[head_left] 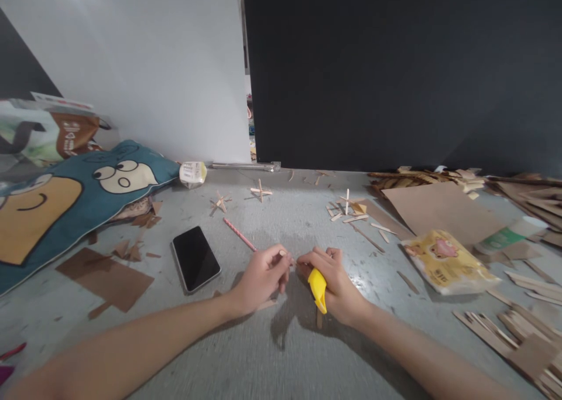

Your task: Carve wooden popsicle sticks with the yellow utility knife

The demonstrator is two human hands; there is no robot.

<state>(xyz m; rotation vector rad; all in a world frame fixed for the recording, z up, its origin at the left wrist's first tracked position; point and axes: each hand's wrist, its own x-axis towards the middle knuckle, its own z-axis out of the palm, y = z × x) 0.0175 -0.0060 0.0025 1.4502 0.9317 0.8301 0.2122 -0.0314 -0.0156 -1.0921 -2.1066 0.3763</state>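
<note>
My left hand (268, 269) is closed in a pinch near the middle of the table. A tiny pale bit shows at its fingertips, too small to name. Close to its right, my right hand (334, 283) wraps round a yellow-handled tool (318, 291), whose working end is hidden by the fingers. The fingertips of both hands almost meet. Below the right hand lies a narrow wooden strip (319, 319), and another thin strip (267, 304) is partly under the left hand. A pink patterned pencil (239, 233) points away from the left knuckles.
A phone (195, 259) lies left of my hands, near brown cardboard (108, 278) and a blue cushion (132, 183). Small crossed-stick pieces (261, 191) stand farther back. On the right are a yellow packet (448, 262), a white-green bottle (509, 236) and several wooden sticks (513, 335).
</note>
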